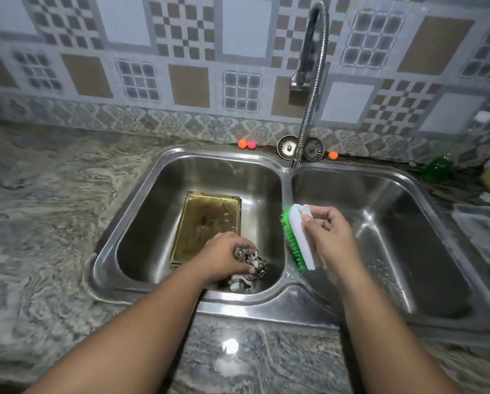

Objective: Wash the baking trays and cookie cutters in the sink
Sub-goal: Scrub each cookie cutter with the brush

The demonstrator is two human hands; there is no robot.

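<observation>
Left hand [226, 258] clutches metal cookie cutters [253, 261] in the front right corner of the sink [286, 307]'s left basin, just beside the baking tray [207, 223]; right hand [327, 237] grips a green-bristled brush [296, 237] over the divider

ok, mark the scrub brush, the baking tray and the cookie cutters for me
scrub brush [292, 240], head view, on the green bristles.
baking tray [207, 220], head view, on its bare floor.
cookie cutters [257, 263], head view, on the pile's exposed metal.

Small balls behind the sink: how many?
3: an orange ball and a pink ball side by side left of the tap, a second orange ball right of it. More may be hidden.
</observation>
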